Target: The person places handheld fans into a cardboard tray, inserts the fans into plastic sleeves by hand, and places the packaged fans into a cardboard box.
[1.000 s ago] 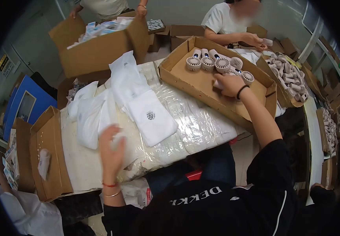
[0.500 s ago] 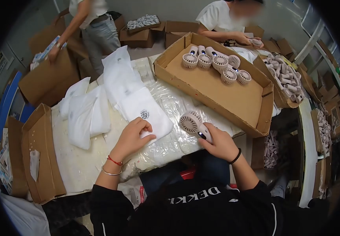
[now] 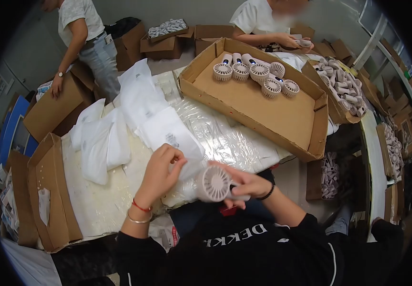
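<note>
My right hand (image 3: 251, 183) is wrapped round the handle of a pale pink handheld fan (image 3: 214, 183), its round grille turned up and toward the left. Thumb and fingers of my left hand (image 3: 164, 172) pinch the near edge of a white translucent plastic bag (image 3: 170, 127) with a dark printed mark. The bag's lifted edge is between my two hands, and the fan head is close beside it. More white bags (image 3: 105, 145) lie on the table to the left, overlapping one another.
A shallow cardboard tray (image 3: 282, 126) holding several fans (image 3: 259, 71) rests at the far right of the table. Another cardboard tray (image 3: 55, 190) stands at the left. Two co-workers are beyond the table, near a box (image 3: 63, 109) and a heap of fans (image 3: 346, 88).
My right hand has brought the fan left and toward me, near the bag's edge. My left hand has raised that edge. The standing co-worker has shifted left.
</note>
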Demonstrator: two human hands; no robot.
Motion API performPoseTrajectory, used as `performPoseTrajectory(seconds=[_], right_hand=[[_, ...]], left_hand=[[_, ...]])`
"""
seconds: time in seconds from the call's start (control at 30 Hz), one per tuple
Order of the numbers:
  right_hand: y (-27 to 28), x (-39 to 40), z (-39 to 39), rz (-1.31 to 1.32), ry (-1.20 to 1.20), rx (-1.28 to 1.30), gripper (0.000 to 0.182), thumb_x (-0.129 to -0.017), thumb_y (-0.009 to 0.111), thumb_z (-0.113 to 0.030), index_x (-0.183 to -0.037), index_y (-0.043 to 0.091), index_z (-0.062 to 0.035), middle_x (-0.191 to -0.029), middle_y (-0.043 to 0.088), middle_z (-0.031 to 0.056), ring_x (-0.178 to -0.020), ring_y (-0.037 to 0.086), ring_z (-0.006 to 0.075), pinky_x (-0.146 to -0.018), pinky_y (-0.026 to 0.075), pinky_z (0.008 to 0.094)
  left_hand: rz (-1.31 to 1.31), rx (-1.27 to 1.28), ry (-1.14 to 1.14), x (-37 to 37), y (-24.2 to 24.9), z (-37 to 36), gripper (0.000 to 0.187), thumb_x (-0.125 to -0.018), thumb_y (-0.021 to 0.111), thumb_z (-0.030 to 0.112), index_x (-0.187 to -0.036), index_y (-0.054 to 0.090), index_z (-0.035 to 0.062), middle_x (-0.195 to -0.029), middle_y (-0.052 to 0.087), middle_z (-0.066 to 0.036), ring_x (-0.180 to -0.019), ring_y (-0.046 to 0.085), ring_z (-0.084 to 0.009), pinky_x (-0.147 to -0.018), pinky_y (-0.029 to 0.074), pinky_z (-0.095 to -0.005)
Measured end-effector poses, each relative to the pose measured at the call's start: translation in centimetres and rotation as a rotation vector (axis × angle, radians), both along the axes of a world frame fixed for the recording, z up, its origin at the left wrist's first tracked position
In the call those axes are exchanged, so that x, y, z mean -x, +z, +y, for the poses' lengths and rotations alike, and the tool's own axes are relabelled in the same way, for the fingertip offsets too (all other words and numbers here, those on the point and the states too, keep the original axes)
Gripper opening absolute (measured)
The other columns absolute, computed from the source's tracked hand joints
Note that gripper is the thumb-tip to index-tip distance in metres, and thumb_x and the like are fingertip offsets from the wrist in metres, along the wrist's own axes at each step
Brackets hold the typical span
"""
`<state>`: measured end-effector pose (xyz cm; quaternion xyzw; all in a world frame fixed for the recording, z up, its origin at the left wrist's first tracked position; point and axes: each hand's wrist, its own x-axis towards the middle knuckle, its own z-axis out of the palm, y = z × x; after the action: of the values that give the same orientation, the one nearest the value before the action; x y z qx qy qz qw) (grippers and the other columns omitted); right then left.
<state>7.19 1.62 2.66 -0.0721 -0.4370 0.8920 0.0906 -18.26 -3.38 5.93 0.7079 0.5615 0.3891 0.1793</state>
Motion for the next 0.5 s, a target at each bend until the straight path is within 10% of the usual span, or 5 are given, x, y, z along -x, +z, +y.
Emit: performPoseTrajectory(seconds=[0.23,0.37,0.5], right_hand=[[-3.6,3.0,-1.9,0.292,0.330,0.453,0.074,-0.091,0.053,-0.031,-0.145,0.005,-0.0152,-0.080,0.053,0.0171,-0.047,0.048,0.0115,-0.037,0.040,0.0214],[-2.6,2.4,-2.3,0.175,0.191,0.411,0.066,-0.095,0.045,-0.030,-0.146,0.005,-0.0186,-0.082,0.051,0.0139,-0.053,0.049,0.0117,-0.042,0.045,0.0229],[-2.5,2.6,-3.5,0.166,-0.090,0.435,0.058,-0.097,0.040,-0.033,-0.144,0.011,-0.0162,-0.082,0.052,0.0113,-0.053,0.049,0.0125,-0.046,0.044,0.0228]], left_hand=[[-0.280,0.149,-0.080,-2.0,2.7,-3.4,0.010,-0.079,0.063,0.004,-0.084,0.055,-0.0001,-0.078,0.054,-0.010,-0.068,0.051,-0.0221,-0.065,0.041,-0.0277],[-0.455,0.116,-0.082,-1.4,1.9,-4.3,0.010,-0.077,0.063,0.002,-0.083,0.055,0.0004,-0.077,0.053,-0.010,-0.069,0.050,-0.0231,-0.065,0.041,-0.0292],[-0.099,-0.144,0.007,-3.5,0.8,-3.8,0.011,-0.074,0.062,-0.001,-0.080,0.054,0.0019,-0.077,0.053,-0.010,-0.070,0.049,-0.0265,-0.064,0.040,-0.0335]])
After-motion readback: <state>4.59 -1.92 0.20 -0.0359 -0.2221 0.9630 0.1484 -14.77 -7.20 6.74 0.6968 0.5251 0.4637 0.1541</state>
